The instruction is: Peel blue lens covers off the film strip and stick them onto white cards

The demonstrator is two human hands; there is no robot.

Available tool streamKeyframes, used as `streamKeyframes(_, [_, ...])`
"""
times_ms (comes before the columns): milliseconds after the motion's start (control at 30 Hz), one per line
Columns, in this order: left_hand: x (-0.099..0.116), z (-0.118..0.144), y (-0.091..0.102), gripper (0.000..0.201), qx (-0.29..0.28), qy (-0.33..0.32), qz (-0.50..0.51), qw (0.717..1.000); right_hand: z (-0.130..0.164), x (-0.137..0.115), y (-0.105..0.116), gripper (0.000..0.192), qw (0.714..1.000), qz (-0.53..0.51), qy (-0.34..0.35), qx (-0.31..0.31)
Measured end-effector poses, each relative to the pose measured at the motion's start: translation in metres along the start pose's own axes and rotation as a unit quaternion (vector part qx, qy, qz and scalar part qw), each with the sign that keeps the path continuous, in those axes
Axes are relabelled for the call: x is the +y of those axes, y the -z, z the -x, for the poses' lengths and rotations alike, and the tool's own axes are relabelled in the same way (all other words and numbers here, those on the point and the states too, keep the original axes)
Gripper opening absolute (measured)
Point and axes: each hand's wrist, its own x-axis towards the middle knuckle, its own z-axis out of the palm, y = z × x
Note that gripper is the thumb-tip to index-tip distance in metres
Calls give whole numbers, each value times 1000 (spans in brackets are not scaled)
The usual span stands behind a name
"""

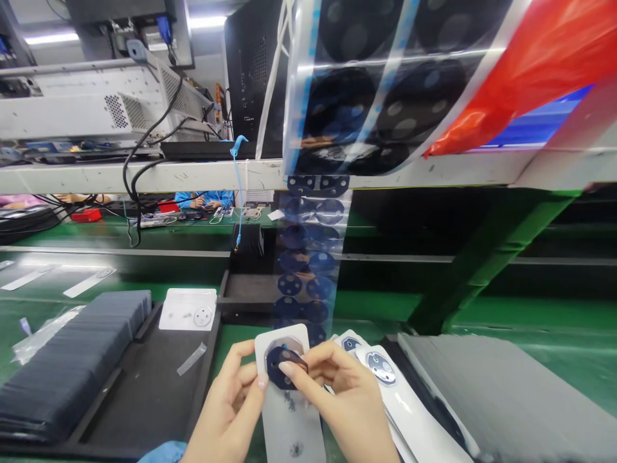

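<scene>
My left hand (231,408) grips a white phone back cover (292,418) by its upper left edge, near the round camera cut-out. My right hand (349,411) pinches a dark round camera-lens sticker (279,366) with thumb and forefinger, right over that cut-out. A clear strip of dark round stickers (308,257) hangs down from the shelf to just behind my hands. Under my right hand lie more white covers (385,373) with lens parts on them.
A black tray (144,392) at the left bears a row of dark stacked covers (72,360) and one white cover (187,308). A grey tray (506,392) lies right. A shelf beam (144,175) runs overhead with cables; another person's hands (202,202) work across the green bench.
</scene>
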Motion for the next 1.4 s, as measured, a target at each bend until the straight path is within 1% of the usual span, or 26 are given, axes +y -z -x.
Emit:
streamKeyframes(267, [6,1,-1,43,8,6,-9,1000,1,-2,2,33,1000,17,4,0])
streamKeyframes(500, [5,3,0,44,9,0,-16,1000,2,-2,0,35,1000,24,7,3])
streamKeyframes(767, [2,1,4,45,2,14,-16,1000,1,2,3,32,999,38,11,-4])
streamKeyframes(933, [2,1,4,43,8,12,-7,1000,-4,6,7,34,997,57,8,-42])
streamKeyframes(1100, [5,1,2,42,-3,17,-12,1000,-5,8,9,35,997,67,12,-43])
streamKeyframes(1333, [5,2,2,44,10,16,-23,1000,-6,7,7,36,997,70,15,-36])
streamKeyframes(1400, [4,2,3,45,9,15,-21,1000,-5,6,5,34,998,62,18,-22])
